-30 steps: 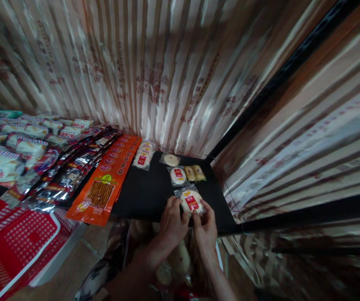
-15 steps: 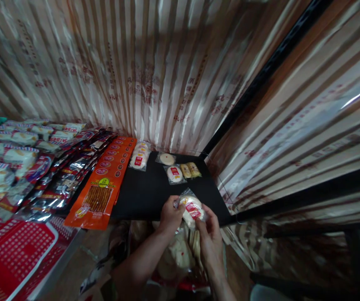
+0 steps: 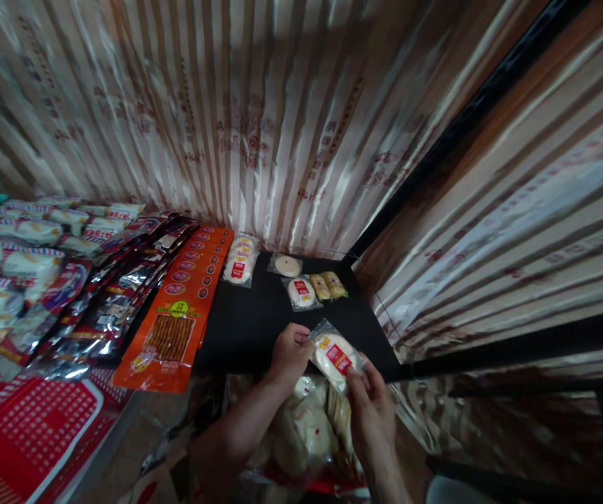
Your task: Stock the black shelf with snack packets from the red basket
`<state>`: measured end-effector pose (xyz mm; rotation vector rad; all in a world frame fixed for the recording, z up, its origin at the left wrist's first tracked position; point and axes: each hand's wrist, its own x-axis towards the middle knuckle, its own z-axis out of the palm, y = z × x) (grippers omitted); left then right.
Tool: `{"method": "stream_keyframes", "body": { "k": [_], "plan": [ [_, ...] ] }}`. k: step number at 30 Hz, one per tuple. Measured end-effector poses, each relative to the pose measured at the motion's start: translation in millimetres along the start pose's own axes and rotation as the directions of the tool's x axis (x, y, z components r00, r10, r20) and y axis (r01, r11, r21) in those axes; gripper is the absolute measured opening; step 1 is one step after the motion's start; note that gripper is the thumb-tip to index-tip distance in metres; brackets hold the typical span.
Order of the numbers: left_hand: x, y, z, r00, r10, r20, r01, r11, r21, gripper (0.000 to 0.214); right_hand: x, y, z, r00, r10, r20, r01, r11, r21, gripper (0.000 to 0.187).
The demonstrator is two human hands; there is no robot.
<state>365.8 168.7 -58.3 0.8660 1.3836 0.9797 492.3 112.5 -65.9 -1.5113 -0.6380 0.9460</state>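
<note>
Both hands hold one clear packet with a round white cake and a red label (image 3: 334, 354), just above the front edge of a black shelf (image 3: 251, 329). My left hand (image 3: 288, 353) pinches the packet's left edge; my right hand (image 3: 372, 402) grips its lower right corner. Below the hands sits an open bag of more white cake packets (image 3: 304, 427). Further back on the shelf lie two single cake packets (image 3: 301, 292) (image 3: 287, 265), a small pair of yellowish packets (image 3: 328, 285) and a stacked row of cake packets (image 3: 240, 260).
A row of orange snack packets (image 3: 175, 325) lies left of the black shelf, then dark foil packets (image 3: 106, 301) and white striped bags (image 3: 12, 266). A red basket (image 3: 12, 434) sits at lower left. Shiny striped sheeting (image 3: 259, 126) covers the back wall and right side.
The cake packet lay on the shelf edge under both hands; it has been lifted off and drawn toward me and rightward. The view shifted slightly, showing the bag below.
</note>
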Motion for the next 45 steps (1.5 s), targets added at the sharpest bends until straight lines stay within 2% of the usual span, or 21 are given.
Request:
{"method": "stream_keyframes", "body": {
  "k": [4, 9, 13, 18, 22, 26, 28, 31, 33, 36, 39, 45],
  "plan": [
    [0, 12, -10.4, 0.997, -0.048, -0.062, 0.041, 0.993, -0.11, 0.027, 6, 7, 15, 0.998, -0.039, 0.052, 0.038, 0.999, 0.017, 0.067],
    [-1, 25, -25.6, 0.992, -0.088, -0.091, 0.067, 0.976, -0.209, 0.039, 12, 14, 35, 0.996, -0.026, 0.086, 0.019, 0.997, 0.078, 0.061],
    [1, 28, -40.9, 0.985, -0.071, -0.158, 0.017, 0.949, -0.315, 0.038, 11, 5, 65, 0.988, -0.068, 0.138, 0.05, 0.991, 0.125, 0.057],
    [6, 28, -59.4, 0.95, -0.129, -0.286, -0.04, 0.854, -0.519, 0.043, 3, -11, 112, 0.978, -0.018, 0.208, -0.012, 0.99, 0.141, 0.047],
    [13, 30, -70.2, 0.921, -0.156, -0.356, -0.095, 0.799, -0.594, 0.046, -1, -14, 131, 0.962, 0.021, 0.272, -0.066, 0.986, 0.154, 0.042],
    [22, 33, -79.3, 0.889, -0.063, -0.454, -0.193, 0.847, -0.496, 0.038, 3, -14, 137, 0.939, 0.074, 0.335, -0.097, 0.994, 0.05, 0.052],
    [28, 34, -84.5, 0.874, -0.007, -0.486, -0.238, 0.866, -0.439, 0.036, 7, -16, 139, 0.911, 0.103, 0.4, -0.093, 0.995, -0.044, 0.06],
    [37, 32, -92.8, 0.842, 0.07, -0.535, -0.297, 0.888, -0.352, 0.038, 15, -20, 144, 0.823, 0.108, 0.557, -0.01, 0.984, -0.176, 0.047],
    [42, 28, -97.3, 0.824, 0.113, -0.555, -0.313, 0.908, -0.279, 0.04, 22, -19, 150, 0.789, 0.067, 0.611, 0.074, 0.976, -0.203, 0.038],
    [49, 23, -101.5, 0.77, 0.147, -0.621, -0.303, 0.941, -0.152, 0.042, 30, -13, 164, 0.808, 0.012, 0.589, 0.142, 0.966, -0.214, 0.036],
    [52, 20, -102.7, 0.72, 0.175, -0.672, -0.295, 0.953, -0.068, 0.041, 34, -5, 182, 0.83, 0.003, 0.557, 0.138, 0.968, -0.21, 0.034],
    [49, 26, -104.4, 0.735, 0.305, -0.605, -0.291, 0.948, 0.125, 0.023, 24, -3, 210, 0.842, 0.116, 0.526, -0.035, 0.986, -0.16, 0.038]
  ]
}}
